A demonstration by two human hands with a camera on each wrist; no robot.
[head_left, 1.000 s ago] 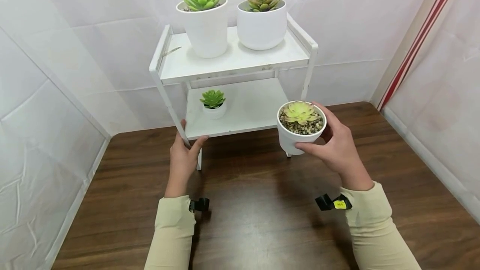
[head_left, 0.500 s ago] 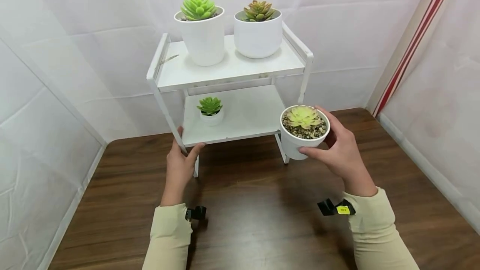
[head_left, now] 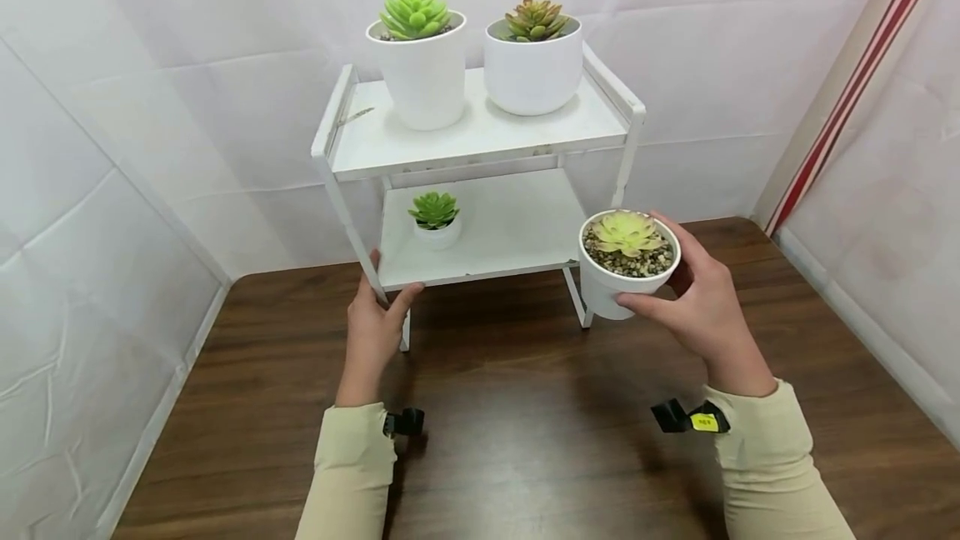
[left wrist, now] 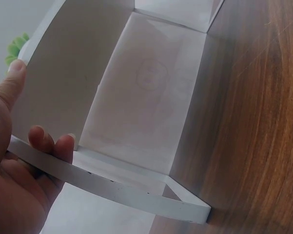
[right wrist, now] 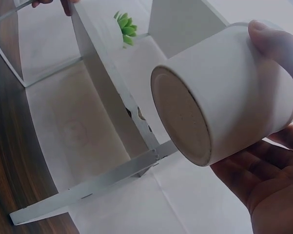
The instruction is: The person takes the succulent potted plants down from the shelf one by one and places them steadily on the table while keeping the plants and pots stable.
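Observation:
In the head view my left hand [head_left: 375, 319] grips the front left leg of a white two-tier plant stand [head_left: 480, 148]. Its fingers [left wrist: 63, 146] curl round the leg, and its thumb [left wrist: 13, 80] lies at the lower shelf's edge. My right hand [head_left: 693, 298] holds a white pot [head_left: 611, 294] with a pale green succulent [head_left: 626, 233] set in pebbles. The pot is tilted, in front of the stand's right side, and its round base [right wrist: 181, 117] shows in the right wrist view. On the lower shelf [head_left: 517, 215], towards the left, sits a small potted green succulent [head_left: 435, 219].
Two larger white pots stand on the top shelf: one with a bright green succulent [head_left: 423, 77], one with a reddish-green succulent [head_left: 534, 65]. The stand is on a brown wooden table [head_left: 495, 423]. White sheeting [head_left: 247, 132] hangs behind and at both sides.
The head view has shifted slightly. The pot in my right hand has moved a little right of the stand, uncovering more of its front right leg. My left hand keeps its grip.

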